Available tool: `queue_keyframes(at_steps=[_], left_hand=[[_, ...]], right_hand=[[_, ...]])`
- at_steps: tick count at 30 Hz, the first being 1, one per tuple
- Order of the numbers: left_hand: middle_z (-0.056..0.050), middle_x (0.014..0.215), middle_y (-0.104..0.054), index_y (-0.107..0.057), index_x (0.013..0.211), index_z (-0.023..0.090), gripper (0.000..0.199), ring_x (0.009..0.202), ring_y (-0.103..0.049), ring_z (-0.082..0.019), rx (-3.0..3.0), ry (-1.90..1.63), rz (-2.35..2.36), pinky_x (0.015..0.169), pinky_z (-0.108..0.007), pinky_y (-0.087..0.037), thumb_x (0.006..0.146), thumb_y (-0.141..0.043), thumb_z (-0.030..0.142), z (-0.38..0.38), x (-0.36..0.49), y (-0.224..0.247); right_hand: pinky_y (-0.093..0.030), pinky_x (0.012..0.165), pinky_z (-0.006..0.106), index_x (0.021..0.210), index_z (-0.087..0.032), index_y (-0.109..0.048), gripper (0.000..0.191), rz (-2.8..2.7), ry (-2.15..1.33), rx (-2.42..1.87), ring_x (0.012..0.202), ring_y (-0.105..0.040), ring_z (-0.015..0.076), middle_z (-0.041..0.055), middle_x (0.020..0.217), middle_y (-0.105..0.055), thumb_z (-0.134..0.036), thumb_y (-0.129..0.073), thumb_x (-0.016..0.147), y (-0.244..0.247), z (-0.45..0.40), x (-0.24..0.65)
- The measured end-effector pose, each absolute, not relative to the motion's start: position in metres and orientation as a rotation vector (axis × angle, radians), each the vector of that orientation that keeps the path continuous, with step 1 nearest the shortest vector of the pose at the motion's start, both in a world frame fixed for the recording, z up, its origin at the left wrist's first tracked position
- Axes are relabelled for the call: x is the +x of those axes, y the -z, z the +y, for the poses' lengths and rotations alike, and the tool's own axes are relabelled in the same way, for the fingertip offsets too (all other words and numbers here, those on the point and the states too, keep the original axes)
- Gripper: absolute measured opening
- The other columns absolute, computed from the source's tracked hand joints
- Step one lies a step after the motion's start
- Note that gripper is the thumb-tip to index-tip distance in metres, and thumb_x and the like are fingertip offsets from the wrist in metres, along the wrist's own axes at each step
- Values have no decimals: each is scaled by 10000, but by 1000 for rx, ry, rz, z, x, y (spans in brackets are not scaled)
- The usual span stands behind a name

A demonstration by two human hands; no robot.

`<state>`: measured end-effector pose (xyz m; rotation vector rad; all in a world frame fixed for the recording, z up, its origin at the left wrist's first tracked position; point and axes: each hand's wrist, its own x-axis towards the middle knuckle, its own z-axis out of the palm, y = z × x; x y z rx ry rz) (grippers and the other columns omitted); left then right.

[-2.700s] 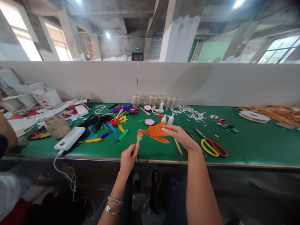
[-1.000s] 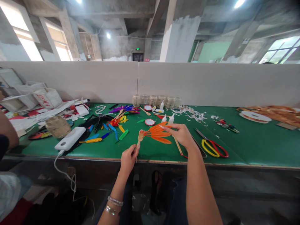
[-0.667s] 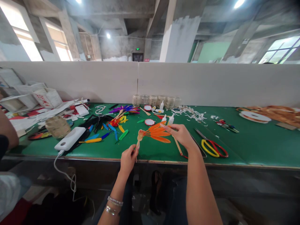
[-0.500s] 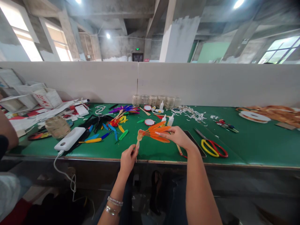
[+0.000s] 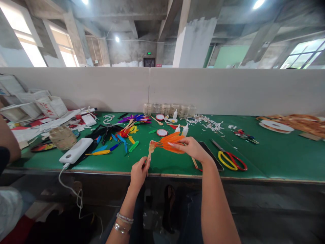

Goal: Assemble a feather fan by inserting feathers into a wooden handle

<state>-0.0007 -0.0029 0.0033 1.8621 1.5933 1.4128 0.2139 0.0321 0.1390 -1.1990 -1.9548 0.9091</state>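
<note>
My left hand (image 5: 139,172) is closed on the handle of a small wooden spoon (image 5: 151,147), held upright over the table's front edge. Orange feathers (image 5: 170,142) fan out to the right from the spoon's reddish head. Fingers of my right hand (image 5: 191,147) pinch these feathers near their outer ends. Behind them lie a red-rimmed white lid (image 5: 161,132) and small white glue bottles (image 5: 185,130). A dark flat device (image 5: 208,153) is partly hidden by my right hand and forearm.
Scissors (image 5: 231,159) with yellow and red handles lie right. Left are a white power bank (image 5: 75,150) with a cable, loose coloured feathers (image 5: 124,144) and a jar (image 5: 62,138). Glass jars (image 5: 165,109) line the partition. A person's arm (image 5: 9,139) shows at far left.
The orange feathers are bunched closer together between the fingers of my right hand. Both hands have stayed in nearly the same place.
</note>
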Motion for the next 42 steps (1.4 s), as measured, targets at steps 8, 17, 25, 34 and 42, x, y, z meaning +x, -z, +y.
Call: queue_keyframes(at_steps=[8, 17, 25, 34, 42], left_hand=[[56, 439, -421, -596, 801, 177, 301, 399, -395, -68, 1830, -1429, 1598, 463, -177, -315, 828, -410, 413, -4, 0, -5], [53, 431, -487, -511, 766, 177, 371, 345, -459, -89, 1422, -1371, 1461, 366, -176, -328, 813, -371, 517, -2, 2, -23], [38, 494, -494, -465, 600, 175, 387, 459, -449, -83, 1481, -1358, 1602, 463, -190, -321, 809, -399, 494, 4, 12, -34], [44, 555, -377, -411, 553, 172, 402, 538, -375, -79, 1339, -1640, 1411, 525, -194, -314, 775, -448, 507, 20, 17, -39], [71, 472, -346, -388, 553, 180, 495, 449, -320, -59, 1217, -1436, 1233, 454, -194, -272, 653, -456, 660, 33, 6, -34]], right_hand=[[-491, 758, 362, 991, -174, -681, 430, -1952, -936, -1188, 901, -608, 257, 66, 957, -683, -471, -612, 687, -138, 32, 210], [-474, 713, 307, 651, -184, -680, 656, -1515, -748, -1156, 677, -628, 178, 70, 662, -674, -649, -244, 806, -133, 46, 214], [-411, 488, 247, 897, -165, -639, 564, -2149, -1334, -1250, 535, -555, 135, 40, 737, -664, -654, -398, 750, -98, 27, 162], [-392, 527, 246, 936, -151, -603, 538, -1904, -1303, -1082, 567, -510, 137, 12, 634, -578, -613, -366, 796, -56, 13, 116], [-253, 365, 199, 598, -179, -436, 527, -1597, -1368, -1059, 359, -330, 54, -61, 437, -424, -698, -418, 694, -41, 16, 102]])
